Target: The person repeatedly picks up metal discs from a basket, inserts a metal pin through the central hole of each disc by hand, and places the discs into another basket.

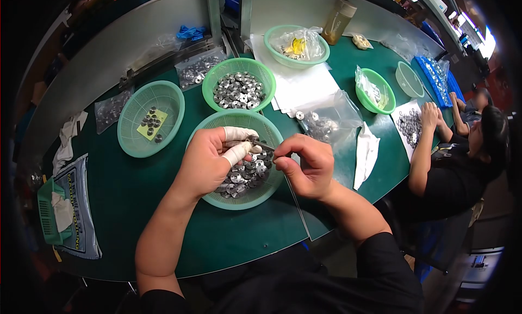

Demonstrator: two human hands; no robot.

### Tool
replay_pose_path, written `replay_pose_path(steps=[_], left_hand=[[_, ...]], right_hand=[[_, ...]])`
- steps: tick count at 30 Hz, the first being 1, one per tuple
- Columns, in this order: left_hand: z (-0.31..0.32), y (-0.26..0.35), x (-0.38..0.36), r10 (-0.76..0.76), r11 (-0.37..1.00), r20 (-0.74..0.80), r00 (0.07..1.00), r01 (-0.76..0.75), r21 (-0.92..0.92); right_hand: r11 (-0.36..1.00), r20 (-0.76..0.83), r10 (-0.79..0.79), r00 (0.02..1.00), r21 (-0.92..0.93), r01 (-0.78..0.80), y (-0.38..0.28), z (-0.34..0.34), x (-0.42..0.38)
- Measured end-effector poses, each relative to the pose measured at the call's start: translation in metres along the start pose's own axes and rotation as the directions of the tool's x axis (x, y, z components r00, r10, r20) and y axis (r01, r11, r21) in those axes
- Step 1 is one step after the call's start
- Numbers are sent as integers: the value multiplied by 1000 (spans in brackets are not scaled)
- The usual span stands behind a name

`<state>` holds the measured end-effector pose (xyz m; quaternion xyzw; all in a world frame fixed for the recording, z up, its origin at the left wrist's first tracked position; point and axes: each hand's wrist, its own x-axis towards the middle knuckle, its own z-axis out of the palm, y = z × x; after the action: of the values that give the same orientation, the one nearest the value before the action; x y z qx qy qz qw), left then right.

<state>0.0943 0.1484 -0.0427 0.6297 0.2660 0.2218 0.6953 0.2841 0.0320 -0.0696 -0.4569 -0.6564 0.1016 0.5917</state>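
Observation:
Above the front green basket (198, 197), my left hand (204, 159) pinches a small round metal part (252, 139) between thumb and finger, both wrapped in white finger covers. My right hand (310, 167) grips a thin dark tool (265, 145) between thumb and forefinger, its tip at the metal part. The tool's exact kind is too small to tell. Many silvery round metal parts (242, 181) with holes lie in the basket beneath my hands.
Behind stands another green basket (239, 62) of metal parts; a basket (122, 126) at left holds several on yellow paper. A bag of parts (326, 126) and a white cloth (367, 156) lie at right. A co-worker (457, 162) sits by parts on white paper.

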Motion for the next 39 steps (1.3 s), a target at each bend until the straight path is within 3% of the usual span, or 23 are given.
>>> replay_pose_path(steps=[4,11,16,19,22,28,31,39], left_hand=[[-1,0,0,17,1000,22,1000,-17,-18],[-7,-8,5,74,971,15,997,-68,-230],[1,-8,5,117,988,-24,993,-118,-94],[8,-5,2,101,982,-69,992,-111,-155],[13,-8,0,173,982,-95,980,-179,-57],[16,-6,-2,210,978,-158,965,-207,38],[12,-5,-2,125,992,-133,983,-124,20],[20,-9,-4,192,978,-154,969,-176,115]], right_hand=[[1000,-4,-18,1000,-11,18,1,1,0],[999,-33,-37,999,18,38,-1,-1,0],[999,-36,-48,998,21,48,0,-1,1],[1000,-21,6,1000,-9,-6,-2,1,1],[995,-4,75,997,-65,-75,-6,2,1],[996,-5,-30,1000,-84,30,-2,3,0],[999,-24,-24,999,-36,23,-2,2,0],[992,21,-27,999,-121,30,-3,3,2]])
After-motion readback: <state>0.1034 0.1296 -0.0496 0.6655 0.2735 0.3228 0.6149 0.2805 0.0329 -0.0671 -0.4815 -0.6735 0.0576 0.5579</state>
